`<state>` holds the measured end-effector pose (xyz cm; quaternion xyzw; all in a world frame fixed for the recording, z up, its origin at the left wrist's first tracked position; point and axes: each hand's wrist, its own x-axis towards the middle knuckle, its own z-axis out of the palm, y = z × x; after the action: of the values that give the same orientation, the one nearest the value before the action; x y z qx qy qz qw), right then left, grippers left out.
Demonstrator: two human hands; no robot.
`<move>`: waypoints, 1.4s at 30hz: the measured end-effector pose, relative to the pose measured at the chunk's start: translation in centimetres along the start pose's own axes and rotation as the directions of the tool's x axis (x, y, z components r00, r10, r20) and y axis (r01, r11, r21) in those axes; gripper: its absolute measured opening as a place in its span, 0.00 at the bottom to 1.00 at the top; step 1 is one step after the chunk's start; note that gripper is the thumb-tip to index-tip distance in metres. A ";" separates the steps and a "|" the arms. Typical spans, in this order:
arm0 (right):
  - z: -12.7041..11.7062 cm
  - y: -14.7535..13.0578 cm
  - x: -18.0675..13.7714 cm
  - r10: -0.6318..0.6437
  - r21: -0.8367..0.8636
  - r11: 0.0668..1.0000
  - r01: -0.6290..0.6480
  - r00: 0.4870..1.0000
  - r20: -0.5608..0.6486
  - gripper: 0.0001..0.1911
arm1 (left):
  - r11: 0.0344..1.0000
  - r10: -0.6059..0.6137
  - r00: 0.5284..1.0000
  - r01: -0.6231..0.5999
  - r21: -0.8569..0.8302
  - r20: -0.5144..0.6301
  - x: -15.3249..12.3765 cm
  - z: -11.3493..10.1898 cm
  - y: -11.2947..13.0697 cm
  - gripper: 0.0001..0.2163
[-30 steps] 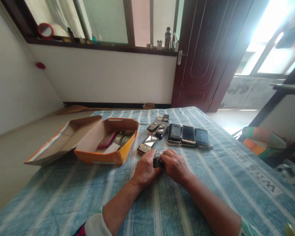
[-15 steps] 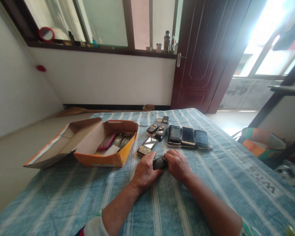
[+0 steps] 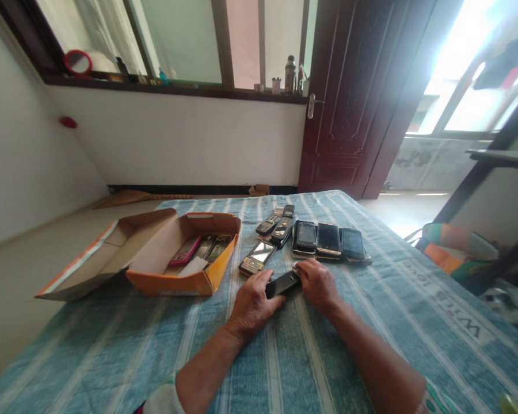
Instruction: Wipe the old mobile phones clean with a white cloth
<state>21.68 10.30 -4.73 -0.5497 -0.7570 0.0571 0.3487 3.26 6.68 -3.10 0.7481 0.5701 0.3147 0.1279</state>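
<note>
A dark, slim mobile phone lies tilted just above the cloth between my hands. My left hand grips its left end, thumb along the near edge and fingers over the far one. At the phone's right end is my right hand, its fingers pinched on a small white wad, mostly hidden, possibly tissue or cloth. Just beyond my left hand rests a keypad phone with a gold edge. Further off lie several older keypad phones and a row of touchscreen phones.
An orange cardboard box stands open on the left, its lid folded out, with a pink-edged phone and others inside. A blue striped cloth covers the table or bed. Behind are a dark red door and a window ledge.
My right hand has slid right along the phone towards its end, uncovering more of the dark surface. My left hand keeps its hold. The view has shifted slightly.
</note>
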 end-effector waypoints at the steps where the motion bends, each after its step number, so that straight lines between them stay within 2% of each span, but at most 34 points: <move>1: 0.0 0.1 0.0 -0.001 0.020 1.000 0.001 0.999 -0.032 0.12 | 1.000 0.003 1.000 -0.003 -0.008 -0.002 0.0 0.0 0.0 0.22; 3: 0.0 0.1 0.1 -0.016 0.072 0.997 0.024 0.994 -0.106 0.12 | 1.000 0.010 1.000 -0.011 -0.025 -0.008 0.0 -0.1 0.0 0.19; 6: 0.0 -0.5 -0.1 -0.101 0.154 0.979 0.133 0.975 -0.199 0.13 | 0.998 0.027 0.999 -0.029 -0.055 -0.030 0.0 -0.1 -0.1 0.15; 9: 0.0 -1.3 -0.3 -0.224 0.171 0.950 0.260 0.953 -0.205 0.13 | 0.995 0.048 0.998 -0.052 -0.086 -0.046 0.0 0.1 -0.3 0.13; 11: 0.0 -1.6 -0.5 -0.262 0.161 0.943 0.292 0.947 -0.184 0.14 | 0.993 0.060 0.997 -0.064 -0.097 -0.051 0.0 0.2 -0.4 0.12; 18: 0.1 -0.7 -0.1 -0.092 0.197 0.974 0.115 0.988 -0.121 0.13 | 0.993 0.045 0.997 -0.051 -0.111 -0.060 -0.1 0.1 -0.4 0.12; 25: 0.2 -0.1 0.2 0.006 0.258 0.966 0.021 0.995 -0.103 0.13 | 0.988 0.014 0.997 -0.025 -0.149 -0.078 0.0 0.1 -0.3 0.13; 37: 0.3 0.8 0.3 0.042 0.245 0.969 -0.016 0.994 -0.100 0.13 | 0.958 -0.102 0.992 0.078 -0.275 -0.072 0.0 0.0 -0.2 0.19; 42: 0.4 1.0 0.3 0.039 0.232 0.973 -0.016 0.995 -0.097 0.12 | 0.960 -0.096 0.992 0.072 -0.271 -0.077 0.1 -0.1 -0.1 0.20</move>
<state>22.15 11.10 -5.36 -0.5179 -0.7189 0.1218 0.4473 3.14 6.79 -3.02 0.6842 0.5588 0.4162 0.2156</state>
